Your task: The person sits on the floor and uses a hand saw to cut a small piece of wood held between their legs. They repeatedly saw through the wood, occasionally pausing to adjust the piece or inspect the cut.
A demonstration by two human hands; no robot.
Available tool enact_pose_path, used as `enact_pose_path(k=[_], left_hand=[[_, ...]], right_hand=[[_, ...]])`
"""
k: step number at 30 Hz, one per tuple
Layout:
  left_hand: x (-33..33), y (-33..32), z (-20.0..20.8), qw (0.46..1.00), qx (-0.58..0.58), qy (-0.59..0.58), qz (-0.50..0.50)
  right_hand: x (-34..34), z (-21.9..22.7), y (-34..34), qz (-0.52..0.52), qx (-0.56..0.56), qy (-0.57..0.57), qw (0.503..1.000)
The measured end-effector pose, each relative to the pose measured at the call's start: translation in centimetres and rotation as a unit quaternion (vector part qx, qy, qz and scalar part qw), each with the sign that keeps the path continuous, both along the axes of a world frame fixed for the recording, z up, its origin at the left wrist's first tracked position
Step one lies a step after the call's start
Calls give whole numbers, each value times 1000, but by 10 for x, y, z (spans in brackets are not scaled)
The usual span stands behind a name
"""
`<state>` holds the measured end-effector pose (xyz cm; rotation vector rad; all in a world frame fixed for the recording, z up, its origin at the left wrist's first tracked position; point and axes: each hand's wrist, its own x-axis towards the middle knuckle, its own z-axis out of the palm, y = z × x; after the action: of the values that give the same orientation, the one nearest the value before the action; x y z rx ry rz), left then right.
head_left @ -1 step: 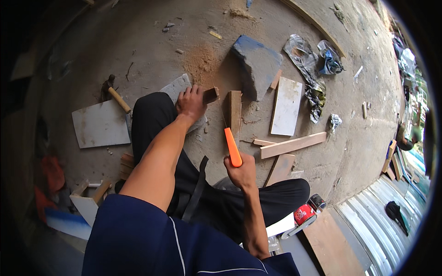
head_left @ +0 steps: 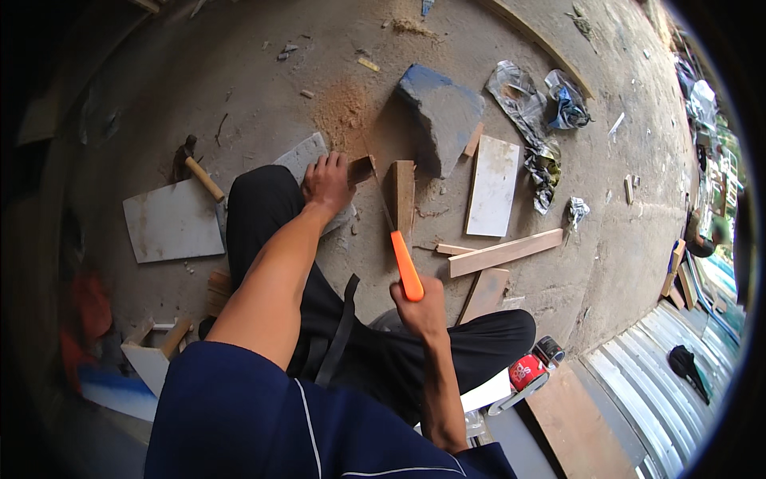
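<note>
My right hand (head_left: 421, 307) is closed around the orange handle (head_left: 407, 267) of a handsaw. Its thin blade (head_left: 383, 199) points away from me, its upper part running along the cut end of a dark brown piece of wood (head_left: 361, 169). That wood is gripped by my left hand (head_left: 327, 185), fingers wrapped over it, above a pale grey block (head_left: 303, 153) beside my left knee. Just right of the blade stands a narrow wooden block (head_left: 404, 195). Sawdust (head_left: 341, 108) lies heaped beyond my left hand.
A blue-grey stone slab (head_left: 443, 112), a white board (head_left: 492, 188) and a wooden strip (head_left: 507, 253) lie to the right. On the left, a hammer (head_left: 203, 177) rests against another white board (head_left: 171, 223). Crumpled plastic (head_left: 542, 172) sits farther right. A red can (head_left: 527, 372) stands by my right knee.
My right hand and the saw have come slightly back toward me, and more of the blade shows. My left hand keeps its hold on the wood.
</note>
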<state>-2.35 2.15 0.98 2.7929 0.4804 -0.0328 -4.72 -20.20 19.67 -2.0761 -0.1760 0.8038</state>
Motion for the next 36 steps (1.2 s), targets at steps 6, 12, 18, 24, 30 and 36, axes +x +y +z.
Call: enact_pose_path(k=[6, 12, 18, 24, 30, 36], left_hand=[[3, 5, 18, 997, -14, 77, 22], [9, 5, 27, 994, -14, 108, 20], [3, 3, 12, 997, -2, 67, 25], [-4, -3, 4, 998, 8, 59, 3], [5, 2, 11, 994, -1, 107, 23], [-1, -1, 8, 995, -4, 94, 22]], right_hand=[[2, 36, -10, -8, -46, 79, 996], [8, 37, -10, 6, -48, 87, 995], [-6, 40, -5, 15, -37, 70, 997], [20, 23, 15, -17, -66, 136, 988], [6, 65, 7, 5, -64, 88, 994], [34, 45, 39, 10, -121, 83, 989]])
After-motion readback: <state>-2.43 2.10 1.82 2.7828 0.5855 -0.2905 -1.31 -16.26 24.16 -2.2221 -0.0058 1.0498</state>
